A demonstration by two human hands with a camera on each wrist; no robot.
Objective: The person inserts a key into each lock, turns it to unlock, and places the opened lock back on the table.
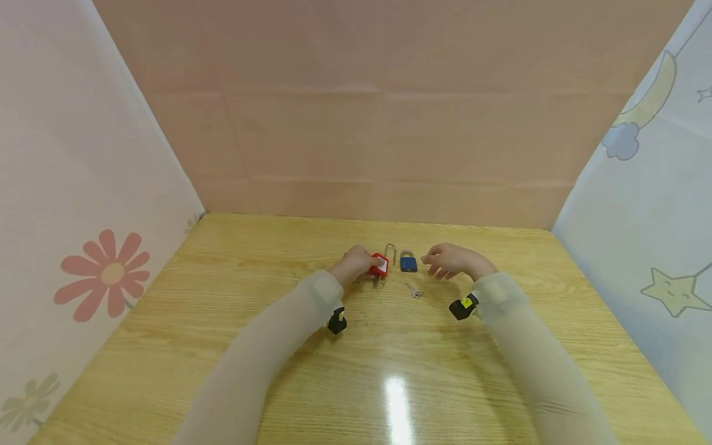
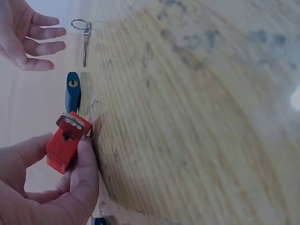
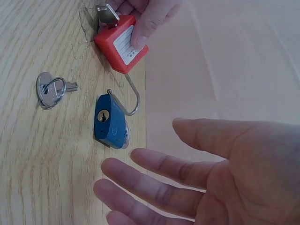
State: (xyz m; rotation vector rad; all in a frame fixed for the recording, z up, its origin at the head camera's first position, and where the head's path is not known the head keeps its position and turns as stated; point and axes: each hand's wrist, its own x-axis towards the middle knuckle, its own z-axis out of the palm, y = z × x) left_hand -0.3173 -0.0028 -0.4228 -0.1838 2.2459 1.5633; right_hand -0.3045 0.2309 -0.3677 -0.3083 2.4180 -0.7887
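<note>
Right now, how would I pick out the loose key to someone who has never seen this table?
Start at the wooden table and find the blue padlock between the two hands. Just nearer the person lies the loose key, flat on the wood, touching nothing. Unlike the key in the red padlock, it carries a ring.

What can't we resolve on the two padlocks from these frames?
- Red padlock label text: right wrist view, too small, part covered by the left hand.
- Blue padlock shackle: right wrist view, hidden behind its body.
- Loose key teeth: head view, too small.
</note>
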